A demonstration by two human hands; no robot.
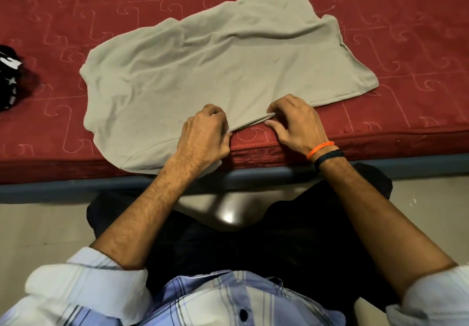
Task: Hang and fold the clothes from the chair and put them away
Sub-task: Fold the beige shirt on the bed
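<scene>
Grey garment [223, 66], one, spread flat on the red mattress [406, 46], its near edge at the mattress's front edge and partly draped over it. Two hands on that near edge: left hand [203, 135] pinches the hem with curled fingers; right hand [295, 122] pinches the same hem a little further right. Hem lifted taut between them. Two wristbands on the right wrist: one orange [320, 150], one black [329, 157]. One black item [9, 76] at the mattress's left side, well apart from the garment.

Bedroom (red quilted mattress [380, 8])
</scene>
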